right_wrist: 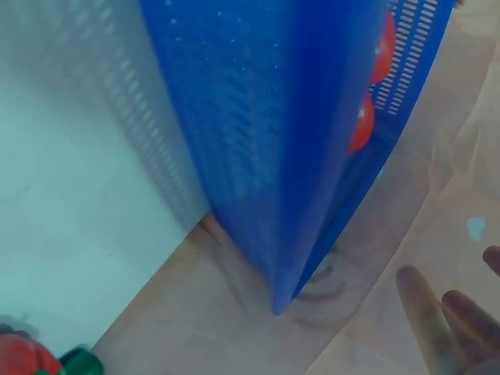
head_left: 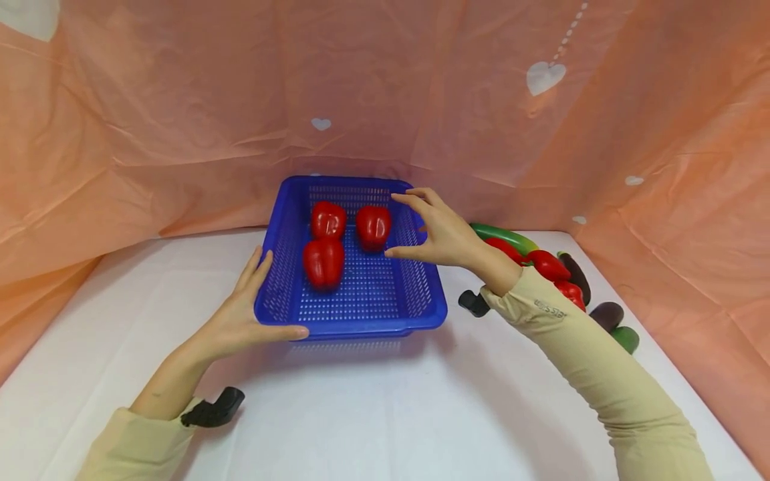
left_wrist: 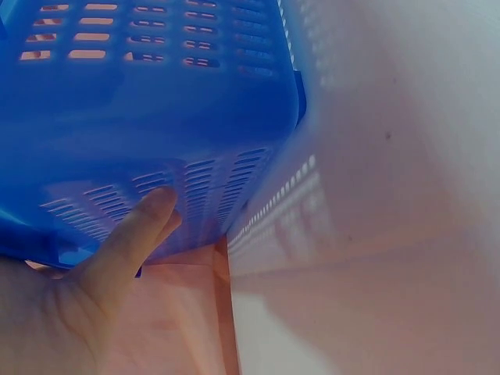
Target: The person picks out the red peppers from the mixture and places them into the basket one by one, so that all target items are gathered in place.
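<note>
A blue perforated plastic basket point(head_left: 355, 327) stands at the back of the white table, with three red bell peppers point(head_left: 323, 262) inside. My left hand point(head_left: 234, 324) is at its front left corner, fingers straight along the outer left side and thumb stretched out at the front rim. In the left wrist view, fingertips point(left_wrist: 160, 201) lie against the slotted wall. Over the right rim reaches my right hand point(head_left: 448, 237), fingers and thumb spread apart with nothing between them. The thumb tip overlaps the basket's inside, close to the right-hand pepper point(head_left: 373, 227).
Right of the basket, partly behind my right forearm, lie a long green vegetable point(head_left: 505, 238), several red peppers point(head_left: 547, 265), a dark eggplant point(head_left: 574, 277), another dark one point(head_left: 606, 315) and a green piece point(head_left: 625, 339). Pink cloth point(head_left: 361, 87) with white hearts hangs around the table.
</note>
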Motion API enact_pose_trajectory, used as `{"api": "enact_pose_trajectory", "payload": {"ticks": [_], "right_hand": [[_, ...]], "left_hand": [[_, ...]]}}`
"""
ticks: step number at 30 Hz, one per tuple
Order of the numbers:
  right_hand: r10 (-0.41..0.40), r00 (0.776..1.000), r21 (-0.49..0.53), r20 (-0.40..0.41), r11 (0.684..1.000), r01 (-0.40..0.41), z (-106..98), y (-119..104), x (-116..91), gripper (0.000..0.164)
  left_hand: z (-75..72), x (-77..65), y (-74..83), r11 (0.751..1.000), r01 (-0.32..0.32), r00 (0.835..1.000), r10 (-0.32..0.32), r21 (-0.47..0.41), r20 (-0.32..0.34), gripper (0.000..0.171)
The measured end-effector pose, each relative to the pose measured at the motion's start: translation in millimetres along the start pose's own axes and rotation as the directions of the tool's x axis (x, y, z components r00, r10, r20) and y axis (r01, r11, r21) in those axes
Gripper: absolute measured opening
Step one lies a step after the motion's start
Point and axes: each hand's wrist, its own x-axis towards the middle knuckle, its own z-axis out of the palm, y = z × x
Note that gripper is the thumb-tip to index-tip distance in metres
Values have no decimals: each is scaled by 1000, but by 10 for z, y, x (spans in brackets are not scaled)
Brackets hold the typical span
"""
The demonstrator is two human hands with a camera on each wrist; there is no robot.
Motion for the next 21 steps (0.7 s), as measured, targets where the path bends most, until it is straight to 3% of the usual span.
{"api": "enact_pose_trajectory", "payload": {"ticks": [7, 15, 21], "right_hand": [[-11, 1000, -11, -23, 1000, 11, 4, 97, -71, 88], [56, 997, -7, -46, 998, -57, -47, 225, -192, 88], [56, 996, -19, -67, 998, -58, -119, 379, -283, 86]], "left_hand": [[-4, -7, -12, 1000, 6, 1000, -6, -11, 0, 128], [0, -4, -7, 1000, 5, 1000, -5, -12, 3, 128], [2, 0, -3, 1000, 6, 1000, -5, -9, 6, 128]]}}
